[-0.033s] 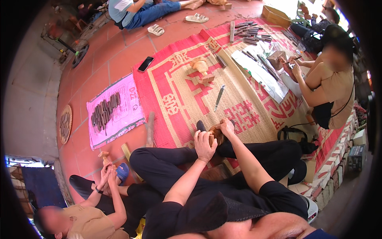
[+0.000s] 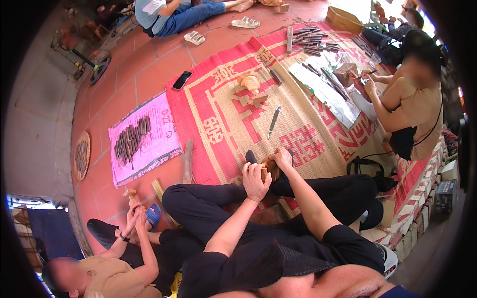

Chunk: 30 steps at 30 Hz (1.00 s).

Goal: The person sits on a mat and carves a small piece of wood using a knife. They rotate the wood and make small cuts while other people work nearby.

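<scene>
Between my crossed legs sits a brown wooden carving, largely covered by my hands. My left hand is closed over its near left side, fingers curled around the wood. On its far right side my right hand grips with bent fingers; whether a small tool is also in it cannot be made out. Ahead on the woven mat lies a slim knife-like tool with a pointed light tip. Farther off rests another pale wooden carving on a block-shaped base.
A phone lies at the mat's left edge. Dark carving tools cover a pink sack; several more lie at the far right. One person works at right, another at lower left holding a small carving. Sandals lie beyond.
</scene>
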Tool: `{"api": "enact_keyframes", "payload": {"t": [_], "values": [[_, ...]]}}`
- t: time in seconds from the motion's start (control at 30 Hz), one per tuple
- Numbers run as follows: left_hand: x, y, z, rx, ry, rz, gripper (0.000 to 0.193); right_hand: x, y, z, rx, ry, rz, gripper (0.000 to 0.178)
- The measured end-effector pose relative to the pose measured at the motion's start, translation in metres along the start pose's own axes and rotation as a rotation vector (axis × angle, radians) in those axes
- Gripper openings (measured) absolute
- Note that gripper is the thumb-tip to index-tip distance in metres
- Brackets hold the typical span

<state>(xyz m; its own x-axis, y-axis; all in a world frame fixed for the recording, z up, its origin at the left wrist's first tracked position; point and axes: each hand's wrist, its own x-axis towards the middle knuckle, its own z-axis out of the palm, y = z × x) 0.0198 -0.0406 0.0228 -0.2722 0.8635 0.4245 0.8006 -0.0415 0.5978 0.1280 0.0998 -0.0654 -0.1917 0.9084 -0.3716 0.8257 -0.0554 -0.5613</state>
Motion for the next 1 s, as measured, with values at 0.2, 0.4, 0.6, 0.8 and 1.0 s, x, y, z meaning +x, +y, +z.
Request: {"api": "enact_keyframes", "payload": {"t": [0.2, 0.4, 0.6, 0.8, 1.0], "values": [[0.003, -0.002, 0.000, -0.020, -0.006, -0.018, 0.032, 0.017, -0.009, -0.002, -0.093, 0.057, 0.050, 0.039], [0.001, -0.005, -0.001, -0.009, 0.023, -0.031, 0.031, -0.008, -0.001, -0.004, 0.040, 0.006, -0.111, 0.031], [0.001, -0.004, -0.002, -0.011, 0.023, -0.021, 0.032, 0.019, -0.001, 0.004, 0.004, 0.043, -0.004, 0.036], [0.002, -0.008, -0.002, -0.010, 0.024, -0.038, 0.033, -0.001, 0.007, 0.012, 0.095, 0.018, -0.100, 0.040], [0.002, -0.006, -0.002, -0.012, 0.027, -0.047, 0.030, 0.019, -0.010, 0.004, -0.033, -0.037, 0.018, 0.031]]}}
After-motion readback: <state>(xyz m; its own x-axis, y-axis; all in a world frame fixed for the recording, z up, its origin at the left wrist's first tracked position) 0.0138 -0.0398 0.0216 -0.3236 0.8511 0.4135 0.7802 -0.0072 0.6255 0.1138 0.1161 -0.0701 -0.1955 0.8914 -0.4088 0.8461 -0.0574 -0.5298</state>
